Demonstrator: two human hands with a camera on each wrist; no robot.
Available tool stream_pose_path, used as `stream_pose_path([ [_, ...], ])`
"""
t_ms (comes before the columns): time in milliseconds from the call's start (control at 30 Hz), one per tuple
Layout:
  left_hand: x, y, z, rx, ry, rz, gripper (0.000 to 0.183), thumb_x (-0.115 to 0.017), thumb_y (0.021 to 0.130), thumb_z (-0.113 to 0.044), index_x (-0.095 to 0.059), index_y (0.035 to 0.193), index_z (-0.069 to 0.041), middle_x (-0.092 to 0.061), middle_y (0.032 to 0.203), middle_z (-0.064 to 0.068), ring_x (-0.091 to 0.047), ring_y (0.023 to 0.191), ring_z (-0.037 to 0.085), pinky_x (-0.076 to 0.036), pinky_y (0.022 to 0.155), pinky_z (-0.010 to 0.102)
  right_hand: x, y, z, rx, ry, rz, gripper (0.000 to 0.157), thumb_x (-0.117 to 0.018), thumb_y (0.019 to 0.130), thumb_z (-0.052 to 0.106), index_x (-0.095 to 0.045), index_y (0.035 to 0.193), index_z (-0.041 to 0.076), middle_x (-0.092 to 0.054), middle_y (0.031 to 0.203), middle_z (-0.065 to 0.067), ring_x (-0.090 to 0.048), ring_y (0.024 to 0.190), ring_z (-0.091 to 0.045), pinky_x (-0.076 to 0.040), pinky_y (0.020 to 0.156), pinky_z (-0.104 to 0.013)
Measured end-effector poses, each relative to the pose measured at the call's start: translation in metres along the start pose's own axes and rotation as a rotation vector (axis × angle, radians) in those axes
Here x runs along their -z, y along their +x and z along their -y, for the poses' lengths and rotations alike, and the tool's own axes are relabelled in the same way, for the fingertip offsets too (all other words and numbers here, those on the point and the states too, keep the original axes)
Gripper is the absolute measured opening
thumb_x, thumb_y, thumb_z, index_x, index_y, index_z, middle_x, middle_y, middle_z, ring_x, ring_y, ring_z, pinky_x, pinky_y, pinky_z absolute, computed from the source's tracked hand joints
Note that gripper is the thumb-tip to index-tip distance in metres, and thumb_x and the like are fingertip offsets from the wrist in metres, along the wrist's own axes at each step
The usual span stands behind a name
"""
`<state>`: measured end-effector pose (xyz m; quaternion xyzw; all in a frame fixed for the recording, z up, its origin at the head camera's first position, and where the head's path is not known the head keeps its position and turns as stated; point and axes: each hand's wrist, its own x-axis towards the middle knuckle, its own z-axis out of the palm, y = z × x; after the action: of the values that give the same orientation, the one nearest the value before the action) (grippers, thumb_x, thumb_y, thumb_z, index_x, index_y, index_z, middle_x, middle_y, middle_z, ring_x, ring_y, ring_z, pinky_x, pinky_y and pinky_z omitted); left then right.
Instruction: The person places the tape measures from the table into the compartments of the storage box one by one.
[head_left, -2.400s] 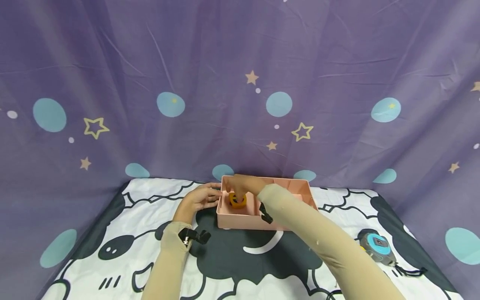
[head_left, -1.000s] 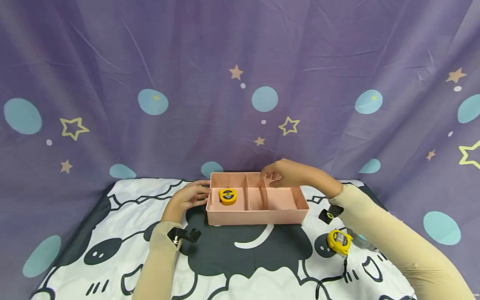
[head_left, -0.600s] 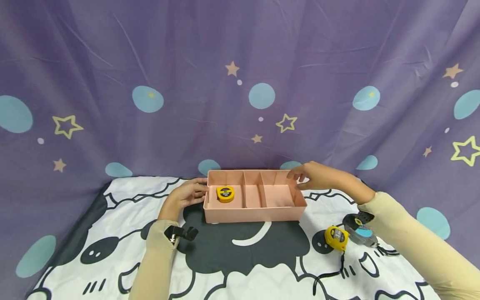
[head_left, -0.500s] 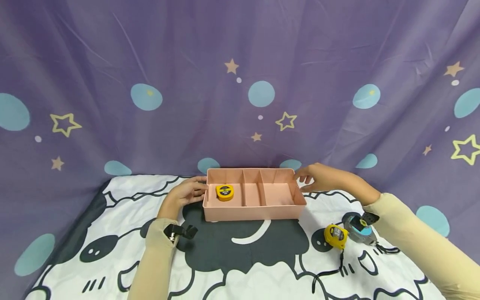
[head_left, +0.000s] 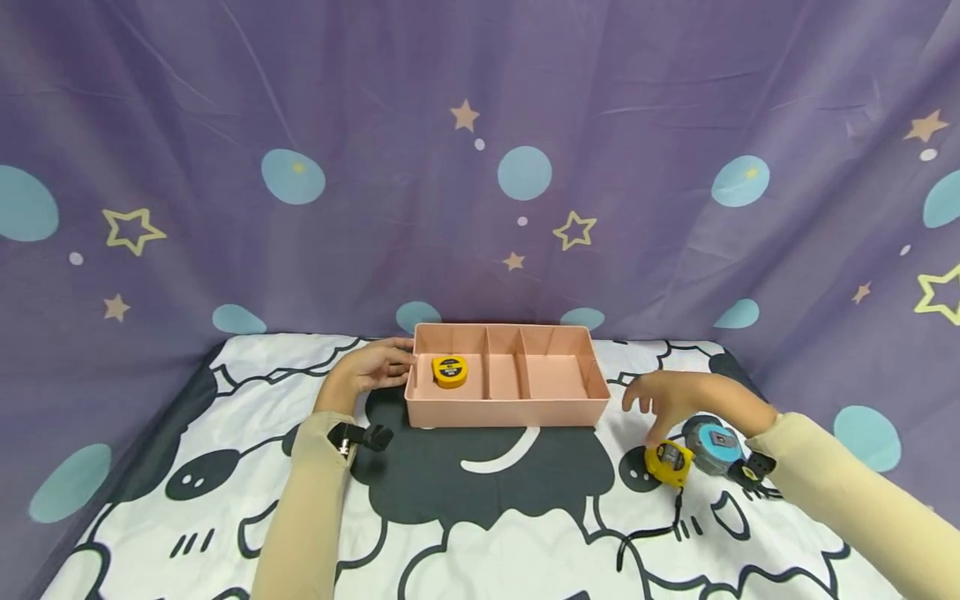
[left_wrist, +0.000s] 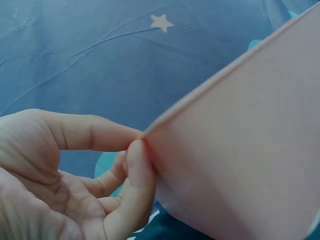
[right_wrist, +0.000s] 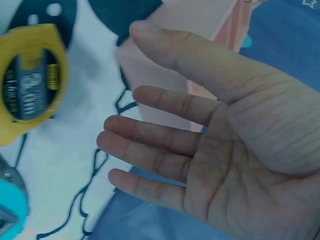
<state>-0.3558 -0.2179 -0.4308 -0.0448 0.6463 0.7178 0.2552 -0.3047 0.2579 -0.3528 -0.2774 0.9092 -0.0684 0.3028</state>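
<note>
A pink box [head_left: 506, 412] with three compartments stands at the back of the cloth. In its left compartment lies a yellow tape measure [head_left: 449, 372]. My left hand [head_left: 371, 367] is at the box's left end; the left wrist view shows thumb and a fingertip pinching the edge of its wall [left_wrist: 230, 125]. My right hand [head_left: 671, 400] holds nothing, fingers spread and loosely bent in the right wrist view. Under it lies a second yellow tape measure [head_left: 668, 464] with a black strap, the thumb overlapping its top edge in the head view. Beside that is a grey and blue tape measure [head_left: 715, 446].
A white cloth [head_left: 525, 550] with black cartoon drawings covers the table. Close behind the box hangs a purple curtain [head_left: 645, 275] with stars and blue spots. The strap [head_left: 645, 533] of the second yellow tape measure trails toward the front.
My right hand has let go of the yellow tape measure in the left compartment, passed rightward over the box and come down by the other tape measures. My left hand stays at the box.
</note>
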Motion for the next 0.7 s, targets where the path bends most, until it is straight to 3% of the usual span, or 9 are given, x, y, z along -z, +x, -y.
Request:
stream_pose_path([
  [267, 0.005, 0.009, -0.005, 0.023, -0.009, 0.049, 0.046, -0.053, 0.098, 0.005, -0.038, 0.142, 0.002, -0.067, 0.09, -0.001, -0.064, 0.078, 0.009, -0.058, 0.068, 0.018, -0.018, 0.002, -0.006, -0.069, 0.043, 0.047, 0.054, -0.091, 0.072, 0.018, -0.067, 0.119, 0.008, -0.068, 0.11, -0.015, -0.064, 0.099, -0.028, -0.059, 0.081, -0.042],
  [533, 0.011, 0.009, 0.006, -0.003, -0.032, 0.085, 0.058, -0.052, 0.099, 0.004, -0.027, 0.152, 0.006, -0.07, 0.096, 0.0, -0.068, 0.081, 0.008, -0.06, 0.069, 0.018, -0.037, 0.006, -0.006, -0.107, 0.062, 0.047, 0.049, -0.092, 0.067, 0.013, -0.067, 0.108, 0.012, -0.066, 0.1, -0.009, -0.059, 0.086, -0.02, -0.058, 0.076, -0.038],
  [700, 0.012, 0.008, 0.005, -0.031, -0.057, 0.124, 0.056, -0.05, 0.101, 0.004, -0.027, 0.152, 0.006, -0.071, 0.097, -0.001, -0.068, 0.084, 0.008, -0.061, 0.072, 0.02, -0.039, 0.003, -0.007, -0.109, 0.074, 0.032, 0.046, -0.091, 0.063, 0.008, -0.066, 0.102, 0.012, -0.063, 0.093, -0.007, -0.057, 0.081, -0.019, -0.055, 0.07, -0.034],
])
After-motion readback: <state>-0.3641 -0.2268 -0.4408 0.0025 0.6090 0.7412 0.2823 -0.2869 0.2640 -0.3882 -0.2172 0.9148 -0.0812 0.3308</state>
